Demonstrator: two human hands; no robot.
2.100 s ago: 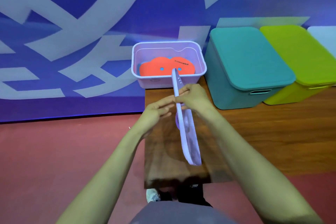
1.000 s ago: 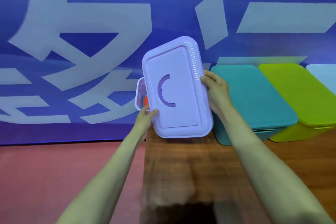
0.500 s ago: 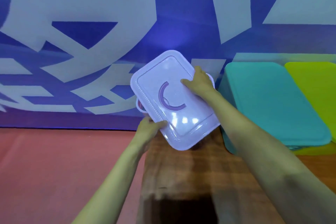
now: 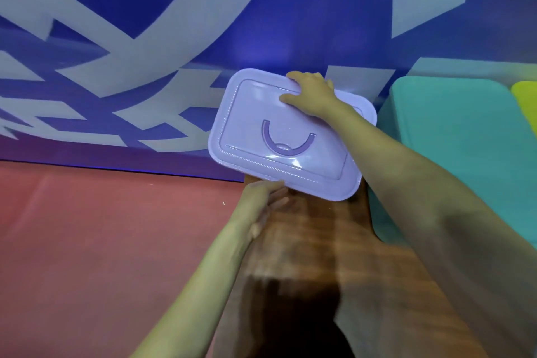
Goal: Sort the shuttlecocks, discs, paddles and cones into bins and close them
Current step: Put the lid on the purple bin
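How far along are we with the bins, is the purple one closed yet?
Done: the teal bin and the green bin beside it look lidded. In hand: the lavender lid lies skewed and does not look seated; the right hand has its grip on the far edge, and the left hand is at the near corner. Left: square it and press it shut.

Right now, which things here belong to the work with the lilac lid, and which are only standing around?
In use:
lilac lid
right hand, gripping its far edge
left hand, at its near corner

Not in use:
teal bin, lid on
green bin
wooden table
blue banner
red floor
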